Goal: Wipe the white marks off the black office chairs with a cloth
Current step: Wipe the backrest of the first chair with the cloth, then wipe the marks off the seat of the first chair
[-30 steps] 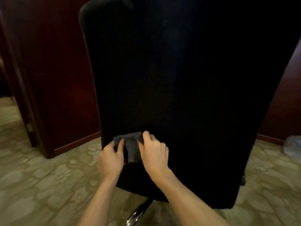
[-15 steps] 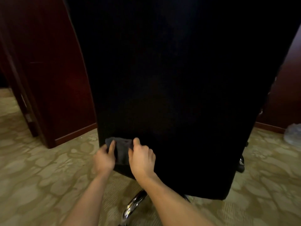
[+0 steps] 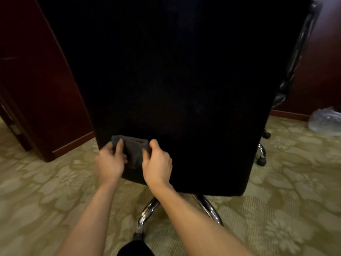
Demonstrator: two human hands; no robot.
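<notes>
The back of a black office chair [image 3: 184, 85] fills most of the view. A dark grey cloth [image 3: 133, 148] lies against its lower left corner. My left hand [image 3: 110, 161] grips the cloth's left edge, thumb on top. My right hand [image 3: 156, 163] pinches the cloth's right edge, fingers curled. Both hands hold the cloth against the chair back. No white marks show on the dark fabric in this light.
Chrome chair legs [image 3: 149, 211] and a caster stand below on the patterned carpet [image 3: 36, 191]. A second black chair [image 3: 295, 58] stands at the right. Dark red wood panelling [image 3: 36, 80] is at the left, a clear plastic bag [image 3: 326, 121] at the far right.
The view has dropped lower down the chair back and moved closer. Both hands stay on the cloth at the lower left corner, now spread slightly further apart.
</notes>
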